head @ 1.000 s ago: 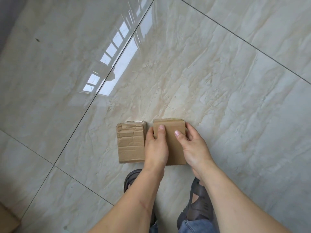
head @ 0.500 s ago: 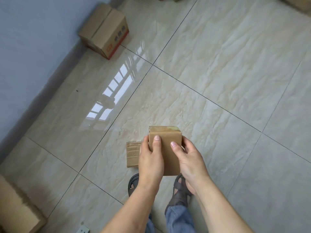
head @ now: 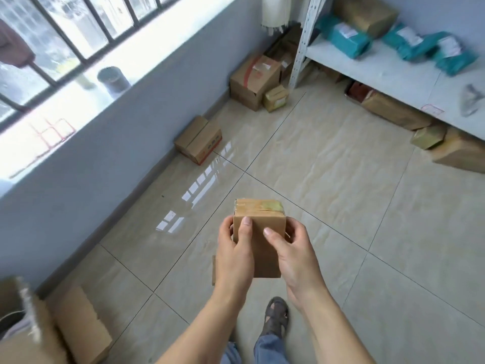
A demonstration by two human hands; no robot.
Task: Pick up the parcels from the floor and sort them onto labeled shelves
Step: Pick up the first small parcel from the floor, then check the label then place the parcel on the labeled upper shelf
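A small brown cardboard parcel (head: 262,232) with tape across its top is held up in front of me, well above the floor. My left hand (head: 233,256) grips its left side with the thumb on the front face. My right hand (head: 294,256) grips its right side, thumb also on the front. A sliver of a second flat cardboard parcel (head: 213,269) shows on the floor behind my left hand, mostly hidden. The white metal shelf (head: 367,67) stands at the upper right with teal bags (head: 343,38) and a brown parcel on it.
Cardboard boxes lie along the blue wall: one (head: 198,139) mid-left, a larger one (head: 253,80) with a small box (head: 275,97) near the shelf post. More boxes (head: 393,111) sit under the shelf and at the lower left (head: 81,324). A barred window fills the upper left.
Both hands have lifted the parcel off the floor and away from the flat parcel beside it. My view has swung up from the floor tiles to the wall, window and shelf.
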